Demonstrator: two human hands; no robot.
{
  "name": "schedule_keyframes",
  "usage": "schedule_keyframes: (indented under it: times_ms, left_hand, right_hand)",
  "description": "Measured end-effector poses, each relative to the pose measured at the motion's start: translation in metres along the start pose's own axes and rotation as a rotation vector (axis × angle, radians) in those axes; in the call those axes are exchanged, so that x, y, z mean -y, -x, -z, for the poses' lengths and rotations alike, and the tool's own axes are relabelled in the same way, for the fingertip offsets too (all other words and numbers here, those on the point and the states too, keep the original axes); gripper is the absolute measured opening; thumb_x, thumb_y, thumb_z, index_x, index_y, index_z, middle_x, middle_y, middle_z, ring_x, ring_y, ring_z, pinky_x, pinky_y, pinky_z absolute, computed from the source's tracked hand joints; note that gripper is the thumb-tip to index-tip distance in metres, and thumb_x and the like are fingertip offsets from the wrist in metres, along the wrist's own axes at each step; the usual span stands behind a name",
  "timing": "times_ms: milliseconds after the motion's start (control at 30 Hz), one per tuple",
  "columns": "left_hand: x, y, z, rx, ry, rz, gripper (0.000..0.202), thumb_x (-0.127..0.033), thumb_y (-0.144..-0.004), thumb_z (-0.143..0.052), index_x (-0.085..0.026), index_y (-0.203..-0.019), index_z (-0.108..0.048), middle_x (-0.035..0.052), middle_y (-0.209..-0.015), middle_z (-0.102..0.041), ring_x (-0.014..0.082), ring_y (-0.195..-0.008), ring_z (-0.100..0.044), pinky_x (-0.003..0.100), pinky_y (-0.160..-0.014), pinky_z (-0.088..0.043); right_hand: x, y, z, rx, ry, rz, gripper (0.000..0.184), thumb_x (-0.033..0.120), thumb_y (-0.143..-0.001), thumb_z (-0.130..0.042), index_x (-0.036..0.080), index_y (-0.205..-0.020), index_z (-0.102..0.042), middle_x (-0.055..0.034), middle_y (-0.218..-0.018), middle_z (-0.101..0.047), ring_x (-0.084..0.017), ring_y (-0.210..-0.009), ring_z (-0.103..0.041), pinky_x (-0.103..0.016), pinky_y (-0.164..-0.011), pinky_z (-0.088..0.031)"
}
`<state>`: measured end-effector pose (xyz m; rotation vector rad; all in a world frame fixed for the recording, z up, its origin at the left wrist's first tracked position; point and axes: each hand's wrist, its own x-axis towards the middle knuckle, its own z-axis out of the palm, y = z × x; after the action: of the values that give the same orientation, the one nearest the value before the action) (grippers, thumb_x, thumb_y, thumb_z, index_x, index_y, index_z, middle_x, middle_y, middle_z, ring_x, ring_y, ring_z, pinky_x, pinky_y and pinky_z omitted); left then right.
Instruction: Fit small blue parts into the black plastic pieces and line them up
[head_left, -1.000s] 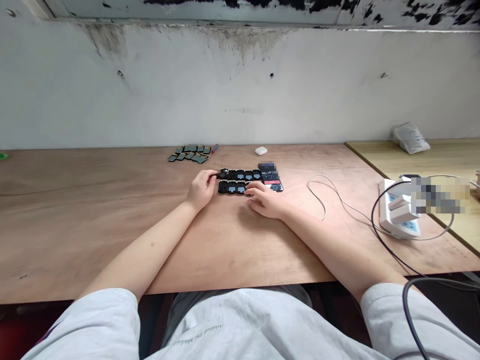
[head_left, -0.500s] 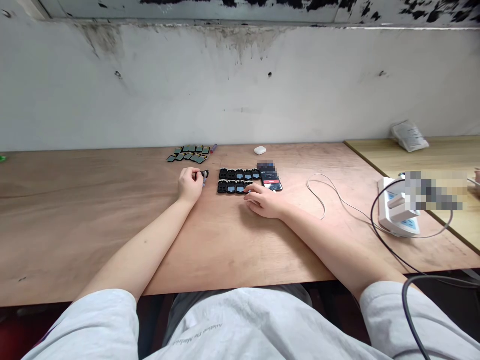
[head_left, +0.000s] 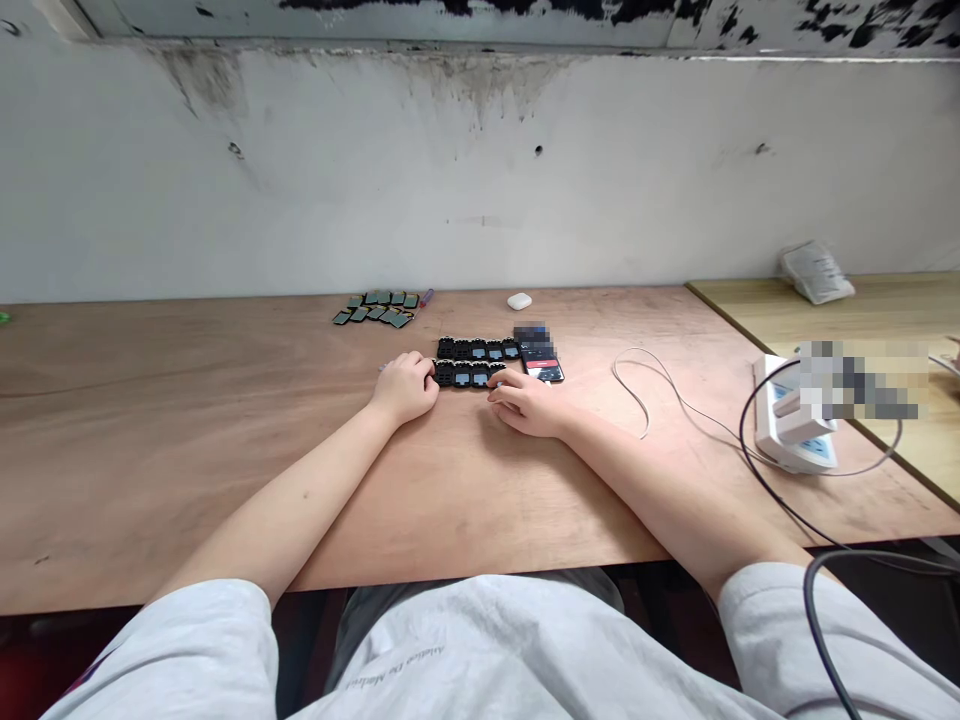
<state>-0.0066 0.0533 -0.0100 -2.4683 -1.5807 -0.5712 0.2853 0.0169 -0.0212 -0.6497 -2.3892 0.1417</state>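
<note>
Two rows of small black modules (head_left: 475,362) with bluish faces lie mid-table. My left hand (head_left: 406,386) rests on the wood at the left end of the front row. Its fingers are curled and the tips meet the endmost module. A thin pale lilac thing (head_left: 384,367) pokes out behind that hand. My right hand (head_left: 526,402) lies at the right end of the same row, fingers bent and close together, tips against the last module. What sits under those fingertips is hidden. A phone (head_left: 541,362) with a lit screen lies just right of the rows.
A cluster of several green chips (head_left: 377,308) and a white earbud case (head_left: 519,300) lie farther back. A white cable (head_left: 643,392) loops to the right. A white power strip (head_left: 796,432) with plugs sits by the table's right edge, with a plastic bag (head_left: 817,272) on the adjoining table.
My left hand carried a small black piece out to the left of the rows, then came back to the front row's left end. My right hand stayed put.
</note>
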Motion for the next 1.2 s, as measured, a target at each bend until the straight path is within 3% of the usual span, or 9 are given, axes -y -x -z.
schedule_keyframes:
  times_ms: [167,267,500,700,867,1200]
  left_hand:
    - [0.000,0.001,-0.002,-0.018,0.045,-0.075,0.020,-0.032,-0.094,-0.054,-0.020,-0.092,-0.069,0.0122,-0.099,-0.068,0.0300,-0.098,-0.064,0.043,-0.085,-0.052]
    - [0.000,0.001,-0.004,-0.027,0.069,-0.119,0.025,-0.040,-0.097,-0.055,-0.020,-0.093,-0.069,0.0118,-0.101,-0.068,0.0296,-0.098,-0.064,0.043,-0.088,-0.053]
    - [0.002,-0.001,-0.006,-0.018,0.187,-0.268,0.025,-0.033,-0.102,-0.049,-0.019,-0.105,-0.069,0.0114,-0.111,-0.068,0.0270,-0.102,-0.066,0.042,-0.093,-0.053]
    - [0.004,-0.002,-0.005,-0.023,0.276,-0.267,0.025,-0.034,-0.101,-0.050,-0.020,-0.111,-0.069,0.0107,-0.113,-0.068,0.0265,-0.105,-0.067,0.042,-0.096,-0.054]
    - [0.006,-0.002,-0.006,-0.036,0.307,-0.237,0.026,-0.034,-0.101,-0.049,-0.020,-0.110,-0.069,0.0104,-0.112,-0.068,0.0262,-0.105,-0.067,0.041,-0.094,-0.054]
    - [0.007,-0.004,-0.006,-0.058,0.314,-0.208,0.027,-0.034,-0.101,-0.048,-0.020,-0.107,-0.070,0.0107,-0.109,-0.067,0.0270,-0.104,-0.066,0.044,-0.096,-0.054]
  right_hand:
    - [-0.001,-0.001,-0.001,-0.007,0.066,-0.018,0.014,0.021,-0.102,-0.055,0.022,-0.105,-0.069,-0.0122,-0.123,-0.066,-0.024,-0.103,-0.063,-0.041,-0.089,-0.052]
    - [0.000,-0.002,0.000,0.010,0.219,-0.113,0.015,0.024,-0.102,-0.055,0.022,-0.106,-0.069,-0.0121,-0.121,-0.068,-0.028,-0.109,-0.059,-0.044,-0.094,-0.046]
    - [-0.002,-0.006,-0.003,0.005,0.451,-0.379,0.027,0.036,-0.105,-0.051,0.021,-0.121,-0.067,-0.0140,-0.129,-0.067,-0.033,-0.120,-0.053,-0.048,-0.101,-0.038]
    - [-0.007,-0.010,-0.007,0.053,0.490,-0.523,0.045,0.049,-0.108,-0.043,0.020,-0.137,-0.061,-0.0166,-0.143,-0.062,-0.036,-0.139,-0.044,-0.054,-0.111,-0.033]
    - [-0.007,-0.012,-0.005,0.167,0.467,-0.564,0.063,0.062,-0.107,-0.035,0.021,-0.153,-0.051,-0.0154,-0.160,-0.049,-0.038,-0.153,-0.031,-0.060,-0.120,-0.024]
    - [0.002,-0.008,0.000,0.144,0.498,-0.524,0.056,0.058,-0.108,-0.039,0.020,-0.144,-0.057,-0.0171,-0.138,-0.066,-0.037,-0.144,-0.042,-0.054,-0.115,-0.027]
